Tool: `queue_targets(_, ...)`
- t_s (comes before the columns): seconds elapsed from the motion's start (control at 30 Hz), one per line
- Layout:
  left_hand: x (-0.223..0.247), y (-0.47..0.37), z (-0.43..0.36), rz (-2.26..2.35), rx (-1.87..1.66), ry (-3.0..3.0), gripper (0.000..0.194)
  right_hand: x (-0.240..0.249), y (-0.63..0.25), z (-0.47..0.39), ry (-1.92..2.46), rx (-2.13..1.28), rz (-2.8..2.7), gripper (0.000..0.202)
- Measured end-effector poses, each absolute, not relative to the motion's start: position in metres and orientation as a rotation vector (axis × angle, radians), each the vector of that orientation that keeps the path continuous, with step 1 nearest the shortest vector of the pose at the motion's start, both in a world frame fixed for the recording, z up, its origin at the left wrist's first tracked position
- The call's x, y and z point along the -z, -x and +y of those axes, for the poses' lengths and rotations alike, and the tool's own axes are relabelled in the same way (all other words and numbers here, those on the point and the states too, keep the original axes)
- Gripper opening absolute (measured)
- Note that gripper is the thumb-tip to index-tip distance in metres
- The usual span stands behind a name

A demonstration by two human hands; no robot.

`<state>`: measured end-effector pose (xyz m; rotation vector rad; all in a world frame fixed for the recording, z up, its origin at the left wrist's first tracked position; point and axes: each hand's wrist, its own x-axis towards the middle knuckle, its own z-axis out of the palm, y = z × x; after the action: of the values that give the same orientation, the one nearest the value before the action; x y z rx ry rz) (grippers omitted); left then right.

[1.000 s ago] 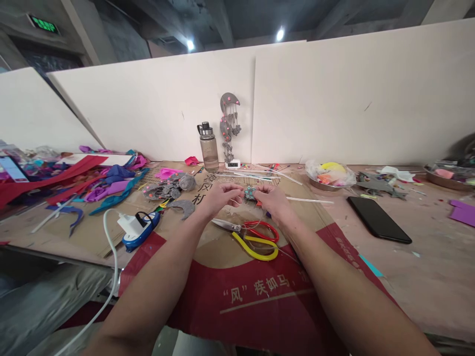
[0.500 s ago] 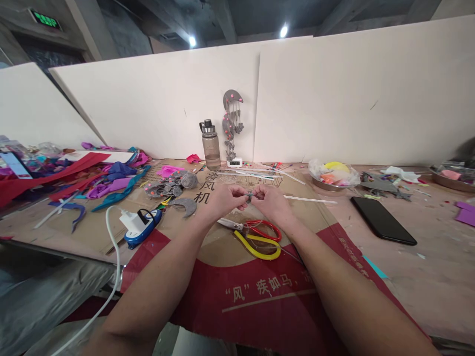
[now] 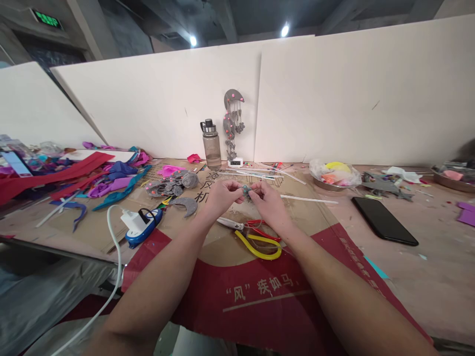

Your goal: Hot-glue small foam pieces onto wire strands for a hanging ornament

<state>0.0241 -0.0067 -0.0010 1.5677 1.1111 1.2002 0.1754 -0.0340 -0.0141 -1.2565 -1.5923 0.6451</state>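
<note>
Between my hands is a small grey felt piece [image 3: 246,190], shaped somewhat like a flower. My left hand [image 3: 224,199] pinches its left side with thumb and forefinger. On the other side, the fingertips of my right hand [image 3: 267,201] are closed on it too. Just below my hands lie scissors [image 3: 259,241] with one red and one yellow handle, a grey yarn strand running over them. A grey felt crescent [image 3: 185,205] rests left of my left hand, near a pile of grey felt pieces with pink spots [image 3: 163,187] and a grey yarn ball [image 3: 190,179].
A water bottle [image 3: 212,146] stands at the back beside a hanging grey moon ornament [image 3: 233,116] and a small digital clock [image 3: 235,162]. White sticks [image 3: 309,199] lie on the cardboard. A black phone [image 3: 384,221] is at right, a blue power strip [image 3: 144,235] at left.
My right hand has turned and shifted slightly, with its fingers higher around the felt piece. The felt piece has moved slightly left and up and shows more between my fingers.
</note>
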Motion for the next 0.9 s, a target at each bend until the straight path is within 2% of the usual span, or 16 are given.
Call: queue_targets(0.9,0.0040,-0.0326,-0.0115,1.013,-1.196,-1.531,0.007,0.0103,-0.1720,-0.0338,1.299,-0.636,-1.435,0.009)
